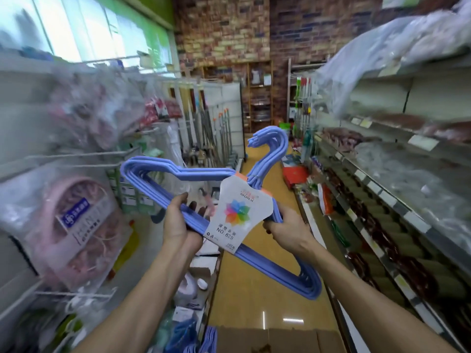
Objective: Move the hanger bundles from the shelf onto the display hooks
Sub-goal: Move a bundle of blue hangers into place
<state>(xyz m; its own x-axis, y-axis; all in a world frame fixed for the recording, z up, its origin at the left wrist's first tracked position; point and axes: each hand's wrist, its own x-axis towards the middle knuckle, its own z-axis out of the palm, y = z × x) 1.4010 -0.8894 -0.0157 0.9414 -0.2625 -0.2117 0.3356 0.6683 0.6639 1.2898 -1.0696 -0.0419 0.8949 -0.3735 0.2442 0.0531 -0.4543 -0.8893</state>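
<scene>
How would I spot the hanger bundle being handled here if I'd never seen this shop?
Look down the shop aisle between the shelves; mid-frame, two bare arms reach forward. The left hand and right hand hold the hanger bundle tilted between them. It is the only blue bundle held up, with a white card bearing a rainbow flower.

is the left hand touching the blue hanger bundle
Touching. The head view shows the left hand gripping the lower bar of the blue hanger bundle, fingers curled round it.
</scene>
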